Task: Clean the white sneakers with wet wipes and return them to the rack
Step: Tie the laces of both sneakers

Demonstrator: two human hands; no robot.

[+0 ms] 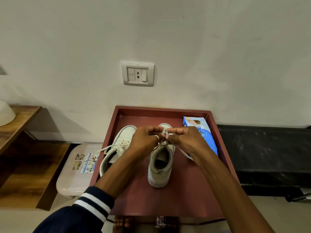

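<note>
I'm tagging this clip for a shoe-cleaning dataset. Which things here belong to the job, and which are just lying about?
Job: centre sneaker, its lace pinched by left hand and right hand; other sneaker; wet wipes pack; red tray holding them all.

Lying about: plastic stool; wall socket; wooden shelf; white bowl; black bench.

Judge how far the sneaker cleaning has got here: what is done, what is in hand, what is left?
Done: the left sneaker, right sneaker and wipes pack sit on the red tray. In hand: the left hand and right hand pinch the right sneaker's laces; tying or untying, I cannot tell. Left: no wipe is out, the left sneaker's laces lie loose, and both shoes need putting away.
</note>
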